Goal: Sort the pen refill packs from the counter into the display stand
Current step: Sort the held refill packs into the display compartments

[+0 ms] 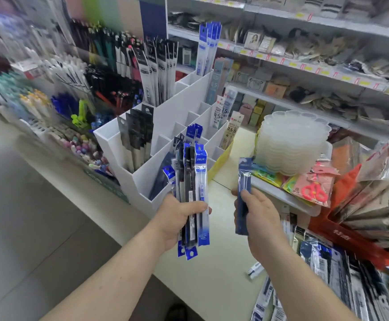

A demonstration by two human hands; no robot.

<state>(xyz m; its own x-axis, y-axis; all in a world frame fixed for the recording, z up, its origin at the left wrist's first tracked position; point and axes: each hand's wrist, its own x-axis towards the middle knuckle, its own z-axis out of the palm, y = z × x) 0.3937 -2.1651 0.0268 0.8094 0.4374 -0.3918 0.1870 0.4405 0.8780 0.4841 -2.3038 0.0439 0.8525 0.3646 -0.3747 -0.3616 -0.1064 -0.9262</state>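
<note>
My left hand [177, 218] grips a bundle of several pen refill packs [192, 181], blue and black, held upright in front of the white display stand [142, 177]. To its right, my right hand [260, 216] holds one dark blue refill pack [244, 181] upright above the counter [212, 274]. The stand's stepped compartments hold black packs at the left and rear, blue packs at the top and middle, and white 0.5 packs at the right. More refill packs [327, 281] lie heaped on the counter at the lower right.
A stack of clear plastic trays [293, 140] sits on a white shelf right of the stand, beside pink scissors packs [314, 188]. A red basket [341, 237] of goods stands at the right. Pen racks fill the left; stocked shelves run behind.
</note>
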